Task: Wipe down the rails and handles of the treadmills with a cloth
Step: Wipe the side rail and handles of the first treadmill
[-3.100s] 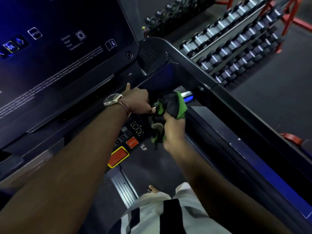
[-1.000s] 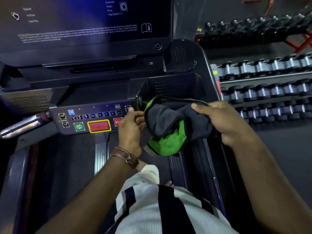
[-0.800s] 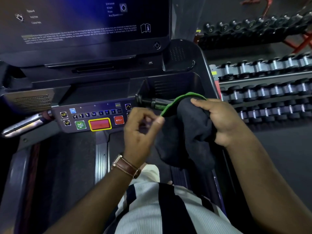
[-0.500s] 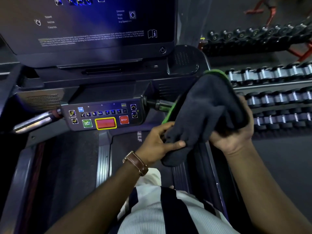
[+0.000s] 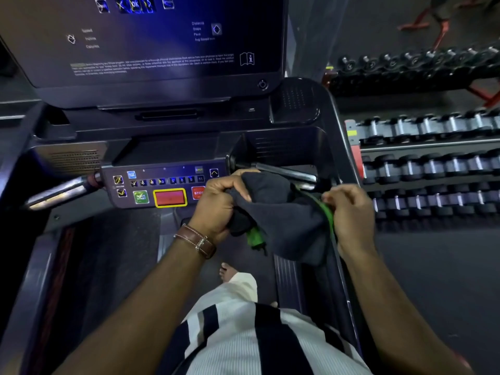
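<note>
A dark grey cloth with a green edge (image 5: 281, 217) hangs between my two hands over the treadmill deck. My left hand (image 5: 219, 204), with a brown watch strap on the wrist, grips a bunch of the cloth at its left end. My right hand (image 5: 349, 212) pinches the green hem at the right end. Just behind the cloth runs the right metal handle bar (image 5: 286, 173); the cloth does not touch it. The left handle bar (image 5: 59, 192) sticks out at the far left. The right side rail (image 5: 338, 136) curves past the console.
The control panel (image 5: 162, 186) with a green start button, a red stop bar and a red stop button sits left of my hands. A dark console screen (image 5: 151, 41) rises above. Dumbbell racks (image 5: 433, 163) stand to the right. My bare foot (image 5: 227, 272) is on the belt.
The cloth came down from beside the right rail to the front of the right handle bar. My left hand changed from touching its lower edge to gripping a bunch. My right hand shifted to the hem.
</note>
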The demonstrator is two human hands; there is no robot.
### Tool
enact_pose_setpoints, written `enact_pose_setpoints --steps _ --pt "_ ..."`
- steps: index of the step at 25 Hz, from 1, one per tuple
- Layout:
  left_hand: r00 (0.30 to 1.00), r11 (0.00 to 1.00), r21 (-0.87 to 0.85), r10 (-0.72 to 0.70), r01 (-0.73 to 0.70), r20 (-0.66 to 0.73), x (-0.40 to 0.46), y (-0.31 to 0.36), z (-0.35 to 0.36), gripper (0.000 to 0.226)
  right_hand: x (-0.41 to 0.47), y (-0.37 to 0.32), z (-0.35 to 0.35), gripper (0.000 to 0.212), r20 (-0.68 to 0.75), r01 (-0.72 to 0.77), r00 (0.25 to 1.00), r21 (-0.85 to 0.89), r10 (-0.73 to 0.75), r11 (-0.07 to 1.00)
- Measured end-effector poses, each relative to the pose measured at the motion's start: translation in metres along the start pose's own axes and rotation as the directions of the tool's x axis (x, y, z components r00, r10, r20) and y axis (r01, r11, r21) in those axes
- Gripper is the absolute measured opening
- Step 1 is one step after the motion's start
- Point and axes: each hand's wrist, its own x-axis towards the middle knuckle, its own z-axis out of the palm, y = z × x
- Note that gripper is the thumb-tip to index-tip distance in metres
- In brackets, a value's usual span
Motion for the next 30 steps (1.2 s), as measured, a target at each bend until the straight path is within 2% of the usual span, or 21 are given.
enact_pose_setpoints --steps 1,2,3,5,6,8,11,13,15,16,18,19,21,22,23,25,26,27,28,29,30 --pt "1.000 1.000 0.006 -0.002 0.002 -0.004 0.001 0.001 0.000 0.033 -0.002 -0.006 0.003 0.007 0.036 0.217 0.976 -0.058 -0.215 0.974" --pt "1.000 1.000 0.005 -0.015 0.015 -0.018 0.002 0.003 0.001 0.032 -0.005 -0.011 0.006 0.020 0.181 0.356 0.924 -0.081 -0.337 0.931" --pt "0.999 0.999 -0.011 -0.033 0.033 -0.032 0.003 0.003 0.003 0.031 -0.007 -0.012 0.010 0.044 0.370 0.432 0.853 -0.104 -0.368 0.896" --pt "0.995 0.993 -0.103 -0.072 0.065 -0.066 0.006 0.001 0.007 0.030 -0.010 -0.017 0.022 0.089 0.612 0.463 0.762 -0.287 -0.211 0.839" --pt "0.991 0.984 -0.154 -0.100 0.086 -0.084 0.008 -0.004 0.007 0.032 -0.010 -0.016 0.028 0.095 0.624 0.437 0.768 -0.348 -0.143 0.829" --pt "0.979 0.979 -0.176 -0.131 0.103 -0.157 0.010 -0.018 0.010 0.045 -0.008 -0.016 0.036 0.075 0.536 0.375 0.828 -0.306 -0.167 0.875" --pt "0.924 0.991 0.062 -0.086 0.118 -0.372 -0.002 -0.039 0.024 0.034 -0.008 -0.019 0.045 0.044 0.210 0.340 0.927 -0.121 -0.311 0.933" --pt "0.898 0.980 -0.129 -0.192 0.153 -0.395 -0.010 -0.042 0.038 0.022 -0.014 -0.018 0.055 0.044 0.092 0.364 0.927 0.003 -0.363 0.931" --pt "0.915 0.843 -0.500 -0.341 0.198 -0.214 -0.012 -0.036 0.043 0.037 -0.024 -0.010 0.067 0.052 0.198 0.533 0.833 -0.042 -0.516 0.845" --pt "0.918 0.798 -0.566 -0.358 0.207 -0.170 -0.009 -0.035 0.038 0.045 -0.021 -0.005 0.074 0.057 0.273 0.658 0.742 -0.129 -0.612 0.741" --pt "0.887 0.852 -0.458 -0.393 0.252 -0.243 0.002 -0.038 0.022 0.054 0.005 0.002 0.096 0.061 0.372 0.810 0.584 -0.319 -0.721 0.492" --pt "0.845 0.870 -0.384 -0.437 0.310 -0.309 0.006 -0.041 0.013 0.056 0.018 0.006 0.111 0.060 0.412 0.814 0.562 -0.430 -0.718 0.390" --pt "0.743 0.837 -0.362 -0.537 0.411 -0.400 0.010 -0.055 -0.007 0.062 0.033 0.018 0.143 0.051 0.503 0.742 0.573 -0.653 -0.647 0.151" --pt "0.728 0.820 -0.394 -0.559 0.416 -0.396 0.010 -0.061 -0.014 0.065 0.038 0.024 0.154 0.046 0.532 0.688 0.606 -0.724 -0.592 0.055" --pt "0.731 0.810 -0.432 -0.563 0.396 -0.386 0.010 -0.064 -0.017 0.065 0.043 0.023 0.160 0.042 0.524 0.639 0.654 -0.769 -0.546 0.027" --pt "0.751 0.815 -0.469 -0.535 0.339 -0.388 0.012 -0.066 -0.019 0.062 0.068 0.002 0.165 0.038 0.458 0.522 0.831 -0.838 -0.315 0.161" --pt "0.760 0.824 -0.470 -0.516 0.316 -0.394 0.013 -0.066 -0.019 0.060 0.084 -0.014 0.169 0.042 0.406 0.412 0.911 -0.875 -0.077 0.255" --pt "0.765 0.830 -0.468 -0.504 0.302 -0.400 0.014 -0.065 -0.017 0.057 0.100 -0.028 0.173 0.045 0.390 0.327 0.907 -0.890 0.158 0.317" --pt "0.766 0.842 -0.449 -0.493 0.299 -0.414 0.016 -0.066 -0.017 0.052 0.110 -0.038 0.177 0.045 0.397 0.284 0.869 -0.889 0.296 0.358" --pt "0.763 0.852 -0.426 -0.486 0.305 -0.425 0.018 -0.067 -0.016 0.046 0.112 -0.041 0.178 0.042 0.432 0.316 0.850 -0.877 0.303 0.362" --pt "0.754 0.862 -0.397 -0.482 0.316 -0.446 0.019 -0.069 -0.017 0.041 0.110 -0.034 0.174 0.039 0.516 0.436 0.835 -0.833 0.191 0.341"
